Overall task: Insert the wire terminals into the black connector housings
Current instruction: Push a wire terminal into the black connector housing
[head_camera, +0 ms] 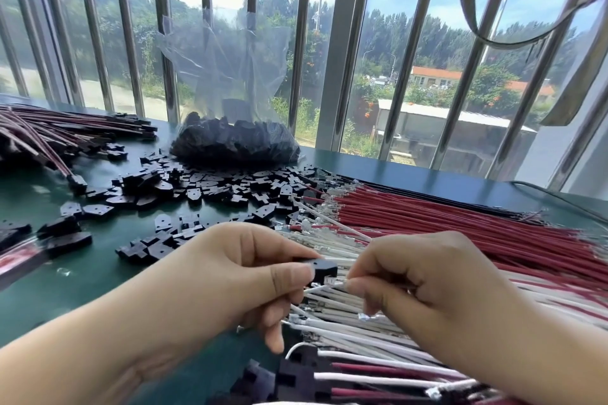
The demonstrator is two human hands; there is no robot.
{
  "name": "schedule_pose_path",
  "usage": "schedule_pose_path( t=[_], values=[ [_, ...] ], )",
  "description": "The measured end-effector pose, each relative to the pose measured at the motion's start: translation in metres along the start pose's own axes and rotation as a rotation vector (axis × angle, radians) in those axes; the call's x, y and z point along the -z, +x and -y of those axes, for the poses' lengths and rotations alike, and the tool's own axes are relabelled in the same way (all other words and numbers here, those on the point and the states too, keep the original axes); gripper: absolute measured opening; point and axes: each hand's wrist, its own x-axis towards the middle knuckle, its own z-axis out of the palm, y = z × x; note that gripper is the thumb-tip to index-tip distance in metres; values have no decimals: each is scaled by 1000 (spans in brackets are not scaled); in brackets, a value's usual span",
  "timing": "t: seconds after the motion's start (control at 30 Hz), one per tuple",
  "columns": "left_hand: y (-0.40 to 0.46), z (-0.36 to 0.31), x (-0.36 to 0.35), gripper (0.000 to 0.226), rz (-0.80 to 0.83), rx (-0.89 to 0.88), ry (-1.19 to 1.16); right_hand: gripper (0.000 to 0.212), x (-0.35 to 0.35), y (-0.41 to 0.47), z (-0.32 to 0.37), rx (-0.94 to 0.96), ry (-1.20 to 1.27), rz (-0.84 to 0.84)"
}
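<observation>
At the far left of the green tabletop lies a bundle of finished wires, dark red and black, their ends capped with black housings. Just right of it, loose black connector housings are scattered across the middle of the tabletop, and behind them stands a clear plastic bag heaped with more of the same, against the barred window.

In the foreground the left hand has its thumb and forefinger curled around one black connector housing, pinching it above the wire pile, while its lower fingers hang loosely bent. Meeting it from the right, the right hand pinches a white wire between thumb and fingertips, the wire's metal terminal lying right at the lower edge of the held housing. Whether the terminal is already seated inside cannot be told.

Beneath and to the right of both hands spread rows of white wires, then red wires, all with bare metal terminals pointing left. At the bottom edge lie assembled housings carrying white and red wires.
</observation>
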Motion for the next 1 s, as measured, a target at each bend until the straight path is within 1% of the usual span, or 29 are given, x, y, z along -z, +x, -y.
schedule_pose_path(
  t=[0.07,0.13,0.3,0.4,0.5,0.57,0.6,0.67,0.7,0.77,0.83,0.9,1.0],
  values=[
    [-1,-1,0,38,14,-12,36,6,-1,0,-2,-27,35,24],
    [-2,-2,-1,35,18,-32,101,8,-2,0,-4,-63,97,81],
    [-3,-3,-3,25,57,-57,161,15,0,2,-4,-250,377,253],
    [-2,-1,-5,26,42,-79,193,11,1,4,-2,-306,453,284],
    [-2,-2,-11,28,24,-100,196,14,1,6,-1,-364,523,316],
    [-1,-5,-15,27,-9,-113,192,18,0,7,0,-408,497,296],
    [-1,-6,-16,26,-38,-116,182,25,-1,8,0,-418,436,265],
    [0,-8,-15,29,-109,-98,158,46,0,8,0,-379,284,205],
    [-1,-8,-13,31,-135,-79,152,51,1,8,0,-348,243,198],
    [-2,-8,-11,32,-151,-39,145,49,3,7,0,-302,253,213],
    [-3,-7,-9,25,-115,-4,120,46,4,5,-2,-274,260,206],
    [-2,-7,-9,24,-84,27,59,42,2,3,-4,-219,176,165],
    [0,-4,-9,29,-122,52,-79,23,0,0,-4,-157,118,99]
  ],
)
